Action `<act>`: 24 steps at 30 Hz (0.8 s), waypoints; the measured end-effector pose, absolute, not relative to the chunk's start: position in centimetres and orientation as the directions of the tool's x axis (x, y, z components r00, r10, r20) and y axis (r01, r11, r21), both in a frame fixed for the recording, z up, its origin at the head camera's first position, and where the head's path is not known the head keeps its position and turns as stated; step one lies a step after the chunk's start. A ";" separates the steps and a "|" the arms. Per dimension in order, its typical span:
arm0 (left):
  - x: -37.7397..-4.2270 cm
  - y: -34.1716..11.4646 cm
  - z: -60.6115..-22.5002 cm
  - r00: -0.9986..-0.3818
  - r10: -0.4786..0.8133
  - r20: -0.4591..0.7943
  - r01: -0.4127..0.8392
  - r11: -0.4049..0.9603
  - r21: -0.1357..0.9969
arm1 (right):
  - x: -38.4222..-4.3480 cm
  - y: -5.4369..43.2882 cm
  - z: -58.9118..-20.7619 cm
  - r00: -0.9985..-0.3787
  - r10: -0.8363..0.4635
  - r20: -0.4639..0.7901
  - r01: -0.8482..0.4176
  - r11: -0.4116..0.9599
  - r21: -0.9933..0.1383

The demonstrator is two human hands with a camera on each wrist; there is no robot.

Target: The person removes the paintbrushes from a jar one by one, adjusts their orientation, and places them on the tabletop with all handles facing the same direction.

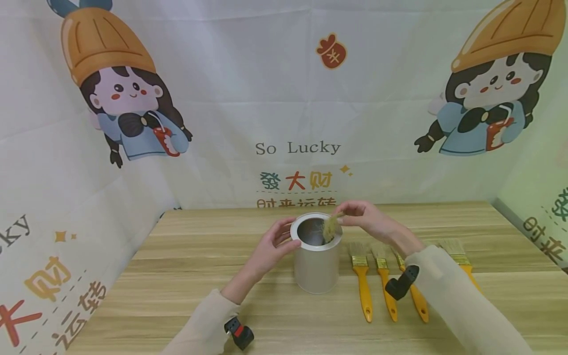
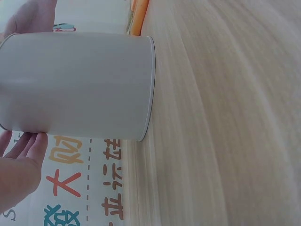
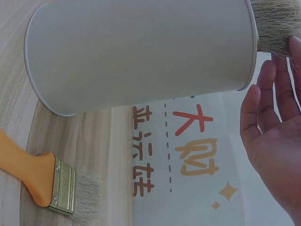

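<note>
A light grey cylindrical can [image 1: 316, 270] with a white rim stands upright on the wooden table. My left hand [image 1: 272, 249] holds its upper left side, thumb in front and fingers behind; the left wrist view shows those fingers [image 2: 35, 146] against the wall. Inside the can is a paintbrush with pale bristles [image 1: 330, 228] sticking up past the rim at the right. My right hand [image 1: 370, 219] pinches these bristles between thumb and fingers. In the right wrist view the bristles [image 3: 277, 26] show above the rim, while the can hides the brush's handle.
To the right of the can lie several paintbrushes with orange handles [image 1: 364, 291], bristles pointing away from me. The widest paintbrush [image 1: 459, 256] is partly behind my right sleeve. A printed cloth [image 1: 222, 123] hangs behind the table [image 1: 199, 276] and at its sides.
</note>
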State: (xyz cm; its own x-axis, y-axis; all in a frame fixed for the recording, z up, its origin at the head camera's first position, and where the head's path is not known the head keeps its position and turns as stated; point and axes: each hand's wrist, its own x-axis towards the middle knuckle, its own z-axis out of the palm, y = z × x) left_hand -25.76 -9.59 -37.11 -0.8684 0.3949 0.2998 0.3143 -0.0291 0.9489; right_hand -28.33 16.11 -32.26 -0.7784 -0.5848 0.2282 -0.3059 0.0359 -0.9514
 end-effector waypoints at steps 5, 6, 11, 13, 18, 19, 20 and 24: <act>-25.7 -9.6 -37.0 -0.867 0.396 0.303 0.317 -0.032 0.948 | -28.1 15.8 -31.6 -0.787 -0.559 0.260 -0.321 0.010 -0.947; -25.7 -9.6 -37.0 -0.866 0.397 0.304 0.318 -0.033 0.948 | -28.0 15.7 -31.5 -0.788 -0.554 0.268 -0.326 0.005 -0.945; -25.6 -9.5 -36.9 -0.866 0.395 0.308 0.322 -0.034 0.946 | -28.0 15.6 -31.1 -0.780 -0.521 0.346 -0.368 -0.065 -0.928; -25.6 -9.5 -36.9 -0.866 0.394 0.309 0.320 -0.037 0.947 | -27.9 15.5 -30.9 -0.782 -0.500 0.372 -0.377 -0.096 -0.921; -25.5 -9.6 -36.8 -0.868 0.394 0.303 0.312 -0.043 0.949 | -27.4 15.5 -30.3 -0.801 -0.444 0.402 -0.378 -0.147 -0.914; -25.5 -9.6 -36.8 -0.869 0.394 0.300 0.309 -0.043 0.950 | -27.4 15.5 -30.2 -0.803 -0.437 0.405 -0.377 -0.155 -0.913; -25.5 -9.6 -36.8 -0.869 0.394 0.299 0.308 -0.043 0.951 | -27.3 15.5 -30.1 -0.803 -0.430 0.413 -0.381 -0.162 -0.910; -25.6 -9.6 -36.8 -0.870 0.398 0.293 0.302 -0.040 0.952 | -27.1 15.7 -29.7 -0.801 -0.410 0.436 -0.393 -0.188 -0.900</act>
